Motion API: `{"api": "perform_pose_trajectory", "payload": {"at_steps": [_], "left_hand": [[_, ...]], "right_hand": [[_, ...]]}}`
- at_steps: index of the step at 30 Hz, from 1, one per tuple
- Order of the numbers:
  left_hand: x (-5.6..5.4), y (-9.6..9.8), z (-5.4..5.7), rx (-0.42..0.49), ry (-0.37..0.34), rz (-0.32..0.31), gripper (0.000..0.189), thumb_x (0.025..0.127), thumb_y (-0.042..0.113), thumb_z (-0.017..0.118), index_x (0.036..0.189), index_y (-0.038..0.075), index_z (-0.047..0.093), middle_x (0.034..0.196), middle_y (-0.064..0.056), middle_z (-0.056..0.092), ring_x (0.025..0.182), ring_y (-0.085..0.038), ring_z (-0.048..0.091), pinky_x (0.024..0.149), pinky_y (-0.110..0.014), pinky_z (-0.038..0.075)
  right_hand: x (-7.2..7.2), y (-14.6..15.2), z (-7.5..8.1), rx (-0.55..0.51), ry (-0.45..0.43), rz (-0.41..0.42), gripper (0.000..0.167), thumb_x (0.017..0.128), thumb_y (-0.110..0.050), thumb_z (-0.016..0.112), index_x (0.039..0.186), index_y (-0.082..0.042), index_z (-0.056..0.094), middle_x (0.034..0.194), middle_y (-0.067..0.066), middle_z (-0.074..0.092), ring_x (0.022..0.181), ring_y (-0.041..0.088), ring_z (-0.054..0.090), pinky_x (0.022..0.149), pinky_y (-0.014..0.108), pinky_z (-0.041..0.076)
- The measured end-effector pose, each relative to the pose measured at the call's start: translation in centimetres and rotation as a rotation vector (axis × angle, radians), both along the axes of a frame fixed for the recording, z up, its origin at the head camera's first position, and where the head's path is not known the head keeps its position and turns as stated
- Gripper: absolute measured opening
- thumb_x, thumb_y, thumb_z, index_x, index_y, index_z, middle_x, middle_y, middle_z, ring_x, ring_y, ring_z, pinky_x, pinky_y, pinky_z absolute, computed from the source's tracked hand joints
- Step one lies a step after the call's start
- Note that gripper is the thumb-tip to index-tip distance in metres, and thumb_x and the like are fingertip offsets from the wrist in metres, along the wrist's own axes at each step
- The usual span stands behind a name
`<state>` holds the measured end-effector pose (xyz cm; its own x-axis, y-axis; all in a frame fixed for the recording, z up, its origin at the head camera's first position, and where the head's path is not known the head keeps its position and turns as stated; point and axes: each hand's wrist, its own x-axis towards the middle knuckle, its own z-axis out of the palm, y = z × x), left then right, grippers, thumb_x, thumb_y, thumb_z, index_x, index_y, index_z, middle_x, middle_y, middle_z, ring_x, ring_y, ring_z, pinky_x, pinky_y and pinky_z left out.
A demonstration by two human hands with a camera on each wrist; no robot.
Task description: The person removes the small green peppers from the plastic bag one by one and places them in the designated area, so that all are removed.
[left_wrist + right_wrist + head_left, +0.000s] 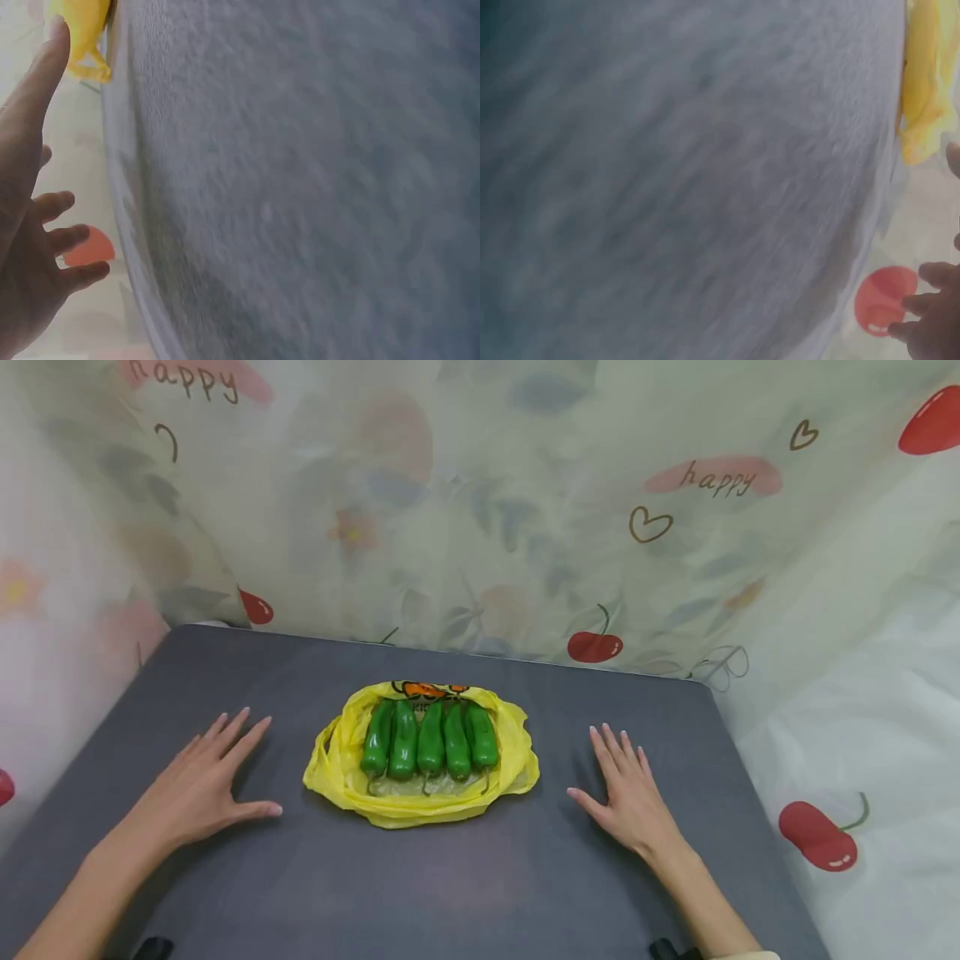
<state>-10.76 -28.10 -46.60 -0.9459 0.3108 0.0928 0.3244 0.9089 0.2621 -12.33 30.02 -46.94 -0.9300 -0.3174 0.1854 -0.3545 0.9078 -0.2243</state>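
Five green peppers point(431, 742) are laid side by side in the yellow bag point(408, 814), which is placed on the grey table point(450, 893) between the left hand point(198, 785) and the right hand point(628, 793). Both hands are held apart from the bag, with fingers stretched and thumbs spread wide.

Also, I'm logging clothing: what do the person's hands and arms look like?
The left hand and right hand wear no visible gloves or rings. A cream cuff shows on the right arm. A cropped black piece shows beside each arm.
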Motion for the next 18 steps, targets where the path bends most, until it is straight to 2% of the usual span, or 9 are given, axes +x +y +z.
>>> {"api": "perform_pose_trajectory", "payload": {"at_steps": [5, 11, 18], "left_hand": [[-0.8, 1.1, 0.5, 0.012, 0.002, -0.056, 0.127, 0.064, 0.079, 0.073, 0.161, 0.018, 0.017, 0.16, -0.025, 0.021, 0.141, -0.052, 0.026, 0.102, -0.07, 0.029], [-1.5, 2.6, 0.8, 0.029, -0.035, -0.076, 0.128, 0.063, 0.078, 0.074, 0.161, 0.021, 0.017, 0.161, -0.02, 0.022, 0.139, -0.05, 0.032, 0.1, -0.069, 0.034], [-1.9, 3.9, 1.1, 0.079, -0.105, -0.073, 0.125, 0.064, 0.072, 0.079, 0.161, 0.022, 0.017, 0.162, -0.019, 0.02, 0.139, -0.048, 0.032, 0.099, -0.069, 0.036]], "right_hand": [[-0.6, -1.2, 0.2, -0.032, 0.019, 0.046, 0.09, 0.092, -0.051, 0.066, 0.16, -0.015, 0.019, 0.161, 0.015, 0.027, 0.147, 0.042, 0.022, 0.111, 0.062, 0.027], [-1.1, -2.6, 0.6, -0.054, 0.007, 0.082, 0.083, 0.095, -0.048, 0.064, 0.16, -0.018, 0.022, 0.161, 0.01, 0.028, 0.148, 0.036, 0.024, 0.113, 0.057, 0.028], [-1.6, -4.0, 1.0, -0.078, 0.027, 0.145, 0.083, 0.094, -0.044, 0.067, 0.159, -0.016, 0.024, 0.159, 0.01, 0.032, 0.144, 0.036, 0.032, 0.112, 0.055, 0.031]]}}
